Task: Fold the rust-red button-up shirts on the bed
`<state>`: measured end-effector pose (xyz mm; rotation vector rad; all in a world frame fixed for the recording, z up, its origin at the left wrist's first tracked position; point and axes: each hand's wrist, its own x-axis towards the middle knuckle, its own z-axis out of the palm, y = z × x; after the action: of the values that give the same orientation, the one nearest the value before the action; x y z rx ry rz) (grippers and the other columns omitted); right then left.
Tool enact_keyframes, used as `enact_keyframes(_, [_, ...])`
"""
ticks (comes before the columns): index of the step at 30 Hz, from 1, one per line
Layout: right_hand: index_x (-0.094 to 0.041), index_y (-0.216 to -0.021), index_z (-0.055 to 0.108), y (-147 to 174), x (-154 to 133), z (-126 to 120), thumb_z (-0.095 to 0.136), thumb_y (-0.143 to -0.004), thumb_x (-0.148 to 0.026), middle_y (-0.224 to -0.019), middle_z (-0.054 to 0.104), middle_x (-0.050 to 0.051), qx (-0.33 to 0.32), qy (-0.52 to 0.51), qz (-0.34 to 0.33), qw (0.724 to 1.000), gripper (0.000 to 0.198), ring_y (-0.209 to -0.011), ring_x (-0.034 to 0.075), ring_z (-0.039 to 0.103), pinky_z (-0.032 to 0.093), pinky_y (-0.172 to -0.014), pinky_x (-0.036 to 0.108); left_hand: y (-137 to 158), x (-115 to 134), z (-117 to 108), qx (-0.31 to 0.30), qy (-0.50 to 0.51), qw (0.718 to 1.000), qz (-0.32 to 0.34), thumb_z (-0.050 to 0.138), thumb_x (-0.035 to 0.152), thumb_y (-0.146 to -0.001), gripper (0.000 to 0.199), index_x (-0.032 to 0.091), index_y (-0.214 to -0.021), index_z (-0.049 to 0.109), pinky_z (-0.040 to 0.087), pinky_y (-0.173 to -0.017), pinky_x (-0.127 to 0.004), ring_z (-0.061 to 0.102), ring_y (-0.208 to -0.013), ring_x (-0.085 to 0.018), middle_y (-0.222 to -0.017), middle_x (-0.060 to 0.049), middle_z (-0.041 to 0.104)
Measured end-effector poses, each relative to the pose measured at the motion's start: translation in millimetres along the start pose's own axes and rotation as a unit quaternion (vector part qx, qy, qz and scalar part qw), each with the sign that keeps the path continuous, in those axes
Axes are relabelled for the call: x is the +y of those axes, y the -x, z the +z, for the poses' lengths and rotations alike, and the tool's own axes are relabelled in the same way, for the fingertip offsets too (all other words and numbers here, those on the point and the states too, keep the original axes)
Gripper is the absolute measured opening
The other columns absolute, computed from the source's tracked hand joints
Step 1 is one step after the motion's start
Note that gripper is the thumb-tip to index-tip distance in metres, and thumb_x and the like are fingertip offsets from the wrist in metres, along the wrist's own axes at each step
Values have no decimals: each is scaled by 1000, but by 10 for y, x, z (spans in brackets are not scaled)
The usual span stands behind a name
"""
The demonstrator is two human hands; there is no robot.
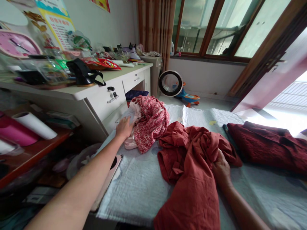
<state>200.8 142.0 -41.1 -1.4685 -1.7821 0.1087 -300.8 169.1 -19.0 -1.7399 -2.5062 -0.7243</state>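
My left hand [124, 127] rests against the left side of a bunched red-and-white patterned garment [153, 119]; its fingers look stretched out beside the pale cloth [131, 142] at that pile's edge. In front of me a rust-red garment [194, 179] lies crumpled, one long part hanging toward me over the near edge. On its right side, my right hand [221, 167] is closed on the fabric, with the fingertips hidden in the folds. Both garments lie on a table or bed covered with a light blue cloth [136, 188].
A dark red folded textile [268, 147] lies at the right. Along the left wall stands a white desk [98, 99] crowded with jars, a pink clock [20, 44] and packets. A round-fronted appliance [170, 83] and a blue-orange ride-on toy [188, 96] are beyond the far edge.
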Motion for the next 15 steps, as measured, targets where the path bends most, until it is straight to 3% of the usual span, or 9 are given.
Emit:
enact_keyframes(3, [-21, -113, 57, -2, 10, 1, 49, -82, -51, -103, 65, 10, -4, -1, 3, 1000, 44, -87, 25, 59, 46, -77, 37, 83, -165, 14, -55, -119, 986, -101, 39, 55, -93, 60, 22, -143, 45, 30, -109, -60, 30, -141, -41, -154, -17, 36])
enact_keyframes(6, [-20, -114, 57, -5, -1, -5, 49, -82, -51, -105, 65, 11, -1, -4, 3, 1000, 44, -88, 26, 59, 46, -78, 38, 116, -214, 25, -73, -133, 978, -142, 37, 64, -89, 67, 27, -144, 44, 34, -105, -60, 38, -135, -45, -156, -16, 33])
enact_keyframes(10, [-22, -111, 58, -6, -31, -18, 52, -81, -50, -101, 66, 9, -10, -11, 9, 1000, 41, -85, 25, 58, 46, -78, 37, 13, -280, -49, -113, -114, 966, -204, 28, 64, -90, 71, 25, -149, 35, 44, -91, -57, 54, -120, -44, -140, -25, 49])
enact_keyframes(15, [-20, -112, 57, -5, -55, -31, 52, -80, -53, -103, 65, 11, -14, -7, 20, 1000, 46, -84, 25, 59, 46, -77, 38, -83, -369, -110, -125, -108, 964, -207, 22, 54, -94, 66, 20, -150, 33, 48, -84, -53, 62, -110, -41, -123, -26, 61])
